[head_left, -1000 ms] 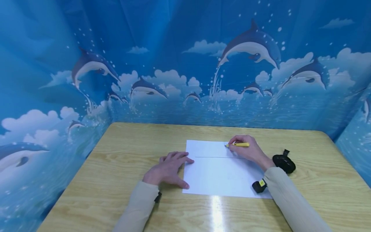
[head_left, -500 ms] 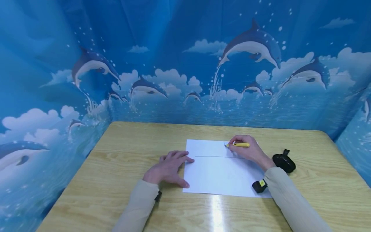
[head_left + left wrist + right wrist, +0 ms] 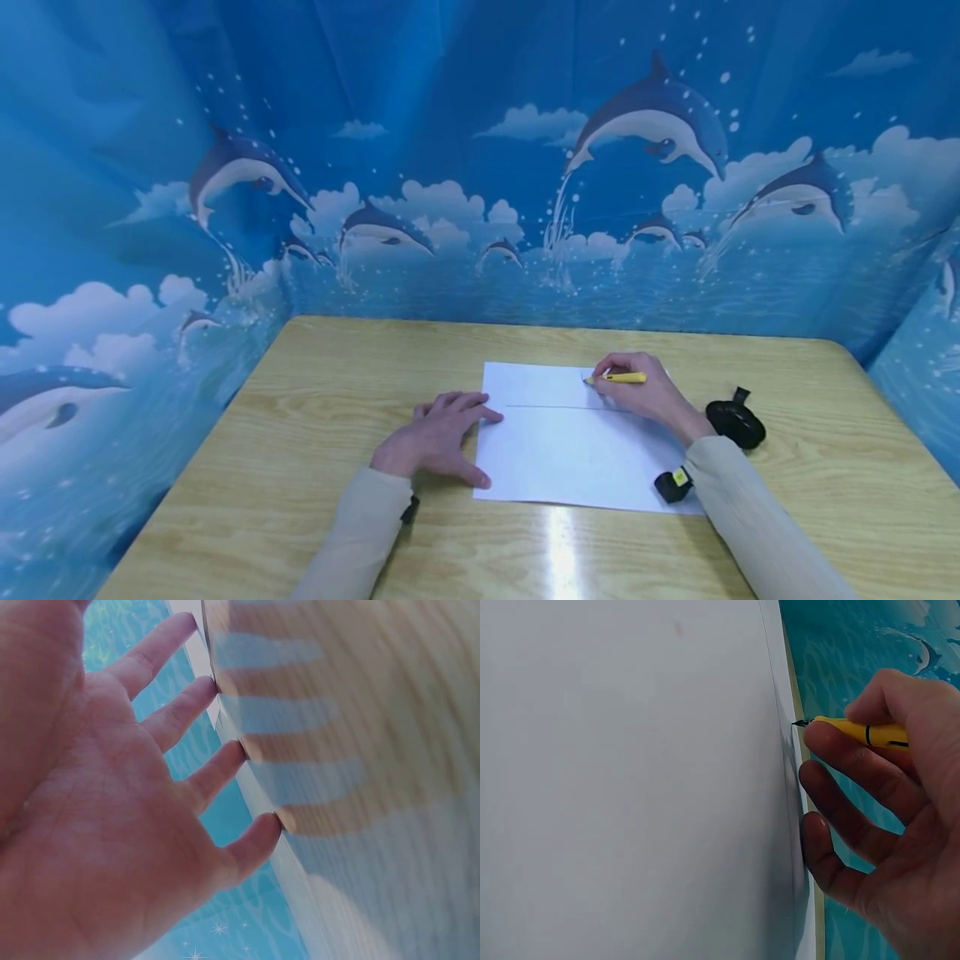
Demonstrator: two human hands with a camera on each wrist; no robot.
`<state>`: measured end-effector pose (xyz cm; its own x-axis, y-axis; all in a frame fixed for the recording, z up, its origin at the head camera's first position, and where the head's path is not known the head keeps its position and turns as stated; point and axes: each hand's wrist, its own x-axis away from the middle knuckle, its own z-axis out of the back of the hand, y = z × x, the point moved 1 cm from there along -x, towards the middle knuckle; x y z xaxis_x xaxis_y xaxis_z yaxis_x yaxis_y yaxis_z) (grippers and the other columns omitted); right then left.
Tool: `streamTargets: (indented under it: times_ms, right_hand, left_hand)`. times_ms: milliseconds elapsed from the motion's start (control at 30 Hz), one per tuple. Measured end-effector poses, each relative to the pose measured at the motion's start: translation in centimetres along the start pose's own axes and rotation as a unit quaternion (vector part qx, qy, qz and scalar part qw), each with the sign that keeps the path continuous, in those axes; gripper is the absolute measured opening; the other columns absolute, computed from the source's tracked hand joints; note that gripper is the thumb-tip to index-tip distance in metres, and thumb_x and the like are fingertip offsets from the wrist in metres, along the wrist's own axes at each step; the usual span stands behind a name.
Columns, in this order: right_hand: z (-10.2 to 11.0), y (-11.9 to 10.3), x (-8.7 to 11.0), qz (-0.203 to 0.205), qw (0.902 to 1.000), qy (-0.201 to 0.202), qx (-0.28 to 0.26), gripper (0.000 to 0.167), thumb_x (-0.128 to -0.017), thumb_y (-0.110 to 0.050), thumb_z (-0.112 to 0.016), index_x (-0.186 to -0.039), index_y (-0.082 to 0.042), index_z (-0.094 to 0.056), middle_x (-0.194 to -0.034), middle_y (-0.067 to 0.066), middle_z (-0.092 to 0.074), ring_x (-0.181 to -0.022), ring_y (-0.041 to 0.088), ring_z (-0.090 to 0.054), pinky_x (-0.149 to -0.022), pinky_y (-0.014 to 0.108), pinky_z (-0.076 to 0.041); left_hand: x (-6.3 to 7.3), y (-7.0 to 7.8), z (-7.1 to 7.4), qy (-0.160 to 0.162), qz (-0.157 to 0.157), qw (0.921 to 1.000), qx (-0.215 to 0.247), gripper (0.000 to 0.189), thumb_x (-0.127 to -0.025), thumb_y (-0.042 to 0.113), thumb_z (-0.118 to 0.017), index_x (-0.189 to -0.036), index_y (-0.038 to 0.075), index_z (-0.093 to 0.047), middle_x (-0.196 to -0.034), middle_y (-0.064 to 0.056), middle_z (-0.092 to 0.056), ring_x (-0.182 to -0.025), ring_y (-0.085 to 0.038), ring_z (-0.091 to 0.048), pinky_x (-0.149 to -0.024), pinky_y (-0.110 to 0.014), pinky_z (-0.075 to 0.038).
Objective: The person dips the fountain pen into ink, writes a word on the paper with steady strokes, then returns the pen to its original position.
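A white sheet of paper [image 3: 570, 458] lies on the table, with one long dark line across its upper part. In the head view my left hand [image 3: 438, 442] rests at the sheet's left edge, fingers spread and some fingertips on the paper. The left wrist view shows those fingers [image 3: 154, 664] fairly straight, tips down on the surface. My right hand [image 3: 648, 390] pinches a yellow fountain pen [image 3: 626, 377] near the sheet's top edge. Its dark nib [image 3: 801, 723] points at the paper, where a short thin stroke shows above the long line.
Beside my right wrist, a black rounded object [image 3: 737, 423] stands on the wooden table [image 3: 360, 350]. A small black block with a yellow label [image 3: 672, 483] is at my right sleeve, over the sheet's lower right. A blue dolphin-print curtain [image 3: 450, 275] hangs behind the table.
My right hand and the fountain pen have shifted very slightly toward me, the short stroke showing just above the nib. My left hand stays in place.
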<state>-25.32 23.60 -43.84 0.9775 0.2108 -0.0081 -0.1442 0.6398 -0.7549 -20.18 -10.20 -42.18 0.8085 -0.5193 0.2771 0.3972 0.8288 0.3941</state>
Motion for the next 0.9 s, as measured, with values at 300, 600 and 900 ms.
streamTargets:
  times_ms: [300,600,900]
  right_hand:
    - [0.05,-0.20,0.15,-0.004,1.0000,-0.008,-0.001,0.016,-0.096,-0.026,-0.070,-0.102,-0.013,-0.075,-0.114,0.007,-0.073,-0.110,0.025,-0.064,-0.089,0.037,-0.049]
    - [0.01,-0.27,0.21,-0.015,0.9997,-0.016,-0.010,0.016,-0.094,-0.026,-0.071,-0.100,-0.012,-0.074,-0.106,0.008,-0.070,-0.092,0.021,-0.059,-0.077,0.033,-0.047]
    - [0.10,-0.16,0.39,-0.008,0.9995,-0.024,-0.018,0.013,-0.093,-0.024,-0.072,-0.097,-0.011,-0.074,-0.103,0.007,-0.070,-0.088,0.020,-0.059,-0.075,0.033,-0.046]
  left_hand:
    - [-0.01,0.00,-0.04,0.000,0.001,1.0000,-0.004,0.089,-0.073,0.057,-0.086,-0.150,0.034,-0.048,-0.170,0.001,-0.027,-0.156,-0.037,-0.021,-0.116,-0.072,-0.024]
    - [0.00,0.01,-0.05,0.003,-0.002,1.0000,0.002,0.088,-0.073,0.055,-0.087,-0.150,0.034,-0.049,-0.169,0.001,-0.028,-0.156,-0.037,-0.020,-0.117,-0.072,-0.023]
    - [-0.01,-0.01,-0.11,0.004,-0.003,1.0000,0.001,0.087,-0.073,0.055,-0.087,-0.149,0.034,-0.049,-0.169,0.001,-0.028,-0.156,-0.038,-0.021,-0.116,-0.072,-0.024]
